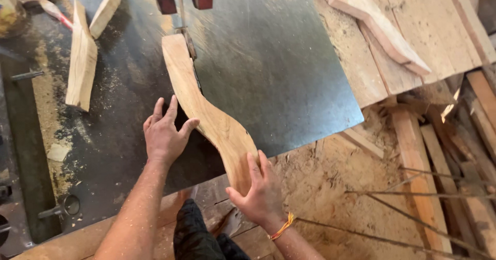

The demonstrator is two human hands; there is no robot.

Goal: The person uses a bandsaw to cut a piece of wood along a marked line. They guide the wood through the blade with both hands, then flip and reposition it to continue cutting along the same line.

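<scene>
No packages, labels, signs or screens are visible anywhere in this view; nothing shown here carries a printed surface or a display.

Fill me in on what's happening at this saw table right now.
A person is guiding a curved wooden board along a band saw blade on a dark metal table. The left hand presses flat against the board's left edge, and the right hand grips its near end, which overhangs the table. The blade sits at the board's far end. Two offcuts lie at the far left amid sawdust, and another shaped board rests on planks to the right.
</scene>
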